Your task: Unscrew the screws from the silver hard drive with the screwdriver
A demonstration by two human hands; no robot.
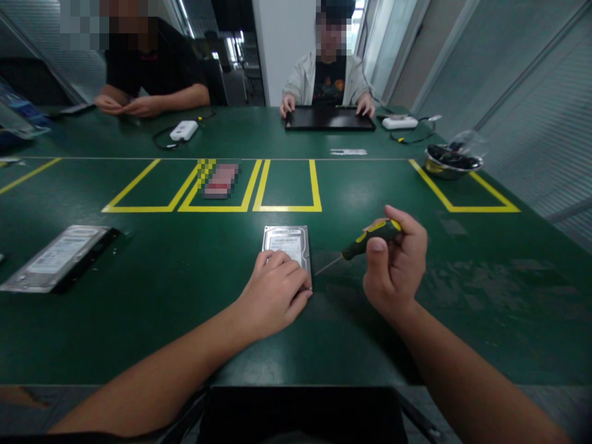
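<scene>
A silver hard drive with a white label lies on the green table in front of me. My left hand covers its near part and holds it, fingers curled over the top, thumb and forefinger together at the near right corner. Whatever may be between those two fingertips is hidden. To the right, my right hand is closed around the dark green and yellow handle of a screwdriver. Its thin shaft slants down to the left, the tip close to the drive's right edge; I cannot tell whether they touch.
On the left lies another hard drive. Yellow tape marks several areas, one with a pixelated pink object. A metal bowl stands far right. Across the table, one person sits with hands together; another holds a black panel.
</scene>
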